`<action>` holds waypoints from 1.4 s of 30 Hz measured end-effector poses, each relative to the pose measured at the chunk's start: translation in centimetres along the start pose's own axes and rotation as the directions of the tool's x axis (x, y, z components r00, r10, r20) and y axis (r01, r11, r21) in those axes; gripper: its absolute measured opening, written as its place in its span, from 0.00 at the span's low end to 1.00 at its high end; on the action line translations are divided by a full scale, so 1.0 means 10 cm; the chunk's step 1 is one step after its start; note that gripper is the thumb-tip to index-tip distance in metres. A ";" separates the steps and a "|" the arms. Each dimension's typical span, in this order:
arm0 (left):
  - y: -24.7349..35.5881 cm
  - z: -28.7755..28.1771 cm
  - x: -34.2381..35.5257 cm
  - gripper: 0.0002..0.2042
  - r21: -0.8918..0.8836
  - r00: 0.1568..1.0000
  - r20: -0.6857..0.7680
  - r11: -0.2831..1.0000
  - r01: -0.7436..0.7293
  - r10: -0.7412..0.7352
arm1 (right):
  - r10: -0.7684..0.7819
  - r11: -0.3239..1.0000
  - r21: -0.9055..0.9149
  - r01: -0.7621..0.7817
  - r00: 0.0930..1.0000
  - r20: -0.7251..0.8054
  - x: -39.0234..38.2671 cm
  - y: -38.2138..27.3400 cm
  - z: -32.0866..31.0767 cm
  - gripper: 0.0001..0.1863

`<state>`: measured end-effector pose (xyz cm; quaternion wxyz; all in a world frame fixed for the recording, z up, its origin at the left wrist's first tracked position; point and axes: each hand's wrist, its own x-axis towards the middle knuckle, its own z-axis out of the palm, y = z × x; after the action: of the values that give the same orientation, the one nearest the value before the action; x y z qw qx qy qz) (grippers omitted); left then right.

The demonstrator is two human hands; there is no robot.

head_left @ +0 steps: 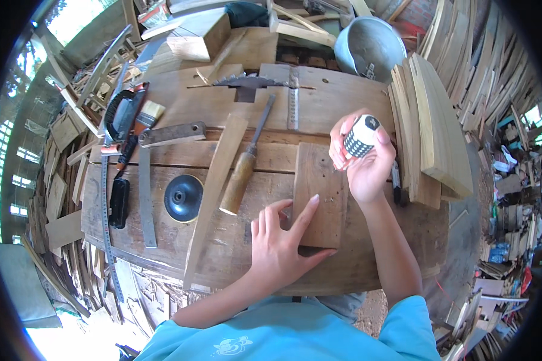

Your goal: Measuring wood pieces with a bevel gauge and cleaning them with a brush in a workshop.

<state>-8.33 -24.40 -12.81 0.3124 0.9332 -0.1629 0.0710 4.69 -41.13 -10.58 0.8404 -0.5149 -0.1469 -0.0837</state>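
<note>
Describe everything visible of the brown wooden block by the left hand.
The wooden block is a brown, rectangular piece with visible grain and a few small marks on top. It lies flat on the wooden workbench, its long sides running roughly front to back. The left hand has its index finger over the top and its thumb by the near edge. The underside is hidden.
</note>
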 end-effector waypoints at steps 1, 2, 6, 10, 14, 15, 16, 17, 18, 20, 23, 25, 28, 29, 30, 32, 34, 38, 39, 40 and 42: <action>0.00 0.00 0.00 0.48 0.012 1.000 -0.012 1.000 -0.002 0.002 | -0.010 1.000 0.009 0.009 1.000 0.010 0.00 0.00 0.00 0.29; 0.01 0.01 0.01 0.47 0.002 1.000 -0.012 1.000 -0.008 0.008 | 0.001 1.000 0.019 -0.001 1.000 0.010 0.01 0.00 -0.04 0.29; -0.02 -0.01 0.01 0.46 -0.001 0.999 -0.027 0.999 -0.035 0.034 | 0.003 1.000 0.012 -0.003 0.997 0.076 -0.01 0.01 -0.11 0.30; -0.02 -0.02 0.03 0.46 0.000 1.000 -0.006 1.000 -0.028 0.028 | 0.046 0.998 0.042 -0.055 0.982 0.184 0.06 0.01 -0.16 0.32; -0.03 -0.04 0.04 0.46 -0.002 1.000 -0.003 1.000 -0.028 0.027 | 0.086 0.988 0.094 -0.125 0.936 0.342 0.14 -0.05 -0.18 0.35; -0.03 -0.05 0.04 0.45 -0.009 1.000 0.006 1.000 -0.021 0.021 | 0.084 0.988 0.094 -0.124 0.936 0.343 0.14 -0.05 -0.19 0.35; -0.03 -0.05 0.04 0.45 -0.017 1.000 0.016 1.000 -0.015 0.015 | 0.077 0.990 0.085 -0.116 0.926 0.368 0.14 -0.04 -0.20 0.36; -0.04 -0.07 0.04 0.45 -0.016 1.000 0.014 1.000 -0.016 0.016 | 0.070 0.991 0.076 -0.109 0.916 0.394 0.14 -0.03 -0.21 0.37; -0.04 -0.11 0.06 0.44 -0.012 0.999 0.022 0.999 -0.038 0.038 | 0.026 0.991 0.110 -0.079 0.907 0.420 0.15 -0.03 -0.22 0.35; 0.00 -0.19 0.09 0.43 -0.007 0.998 0.030 0.998 -0.061 0.061 | 0.045 0.995 0.057 -0.076 0.905 0.422 0.15 -0.05 -0.24 0.31; 0.12 -0.37 0.20 0.41 -0.044 0.997 -0.025 0.996 -0.079 0.078 | 0.145 0.989 -0.034 -0.142 0.924 0.355 0.11 -0.13 -0.19 0.21; 0.13 -0.45 0.34 0.38 -0.284 0.976 -0.128 0.937 -0.204 0.174 | 0.174 0.967 -0.229 -0.107 0.939 0.297 0.11 -0.19 -0.09 0.16; 0.25 -0.56 0.69 0.30 -0.322 0.936 -0.282 0.898 -0.300 0.211 | 0.224 0.963 -0.219 -0.158 0.920 0.320 0.11 -0.23 -0.04 0.14; 0.27 -0.56 0.82 0.30 -0.319 0.935 -0.285 0.900 -0.299 0.210 | 0.200 0.966 -0.225 -0.129 0.922 0.332 0.10 -0.21 -0.03 0.14; 0.32 -0.58 0.96 0.29 -0.279 0.900 -0.347 0.887 -0.369 0.265 | 0.315 0.934 -0.284 -0.217 0.874 0.369 0.11 -0.17 -0.13 0.13; 0.34 -0.61 1.12 0.28 -0.238 0.857 -0.406 0.868 -0.435 0.318 | 0.216 0.951 -0.268 -0.153 0.951 0.222 -0.06 0.02 -0.12 0.21; 0.49 -0.62 1.28 0.25 -0.280 0.838 -0.118 0.792 -0.542 0.532 | 0.133 0.920 -0.390 -0.033 0.964 0.231 -0.12 -0.04 -0.42 0.44; 0.20 -0.58 1.36 0.23 -0.516 0.847 -0.116 0.697 -0.498 0.519 | 0.362 0.924 -0.218 -0.315 0.905 0.224 -0.07 0.03 -0.38 0.35; 0.19 -0.59 1.38 0.23 -0.521 0.844 -0.111 0.692 -0.499 0.525 | 0.360 0.924 -0.218 -0.314 0.908 0.215 -0.05 0.01 -0.40 0.35; 0.18 -0.61 1.39 0.21 -0.518 0.830 -0.115 0.680 -0.519 0.545 | 0.336 0.912 -0.331 -0.244 0.906 0.258 -0.04 0.01 -0.42 0.32; 0.20 -0.63 1.40 0.17 -0.500 0.829 -0.150 0.682 -0.534 0.539 | 0.219 0.919 -0.381 -0.100 0.934 0.284 -0.07 -0.01 -0.36 0.28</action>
<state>3.89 -25.74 -3.44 0.5177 0.7238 -0.4432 0.1079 4.55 -44.43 -12.24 0.7006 -0.6771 -0.2205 0.0453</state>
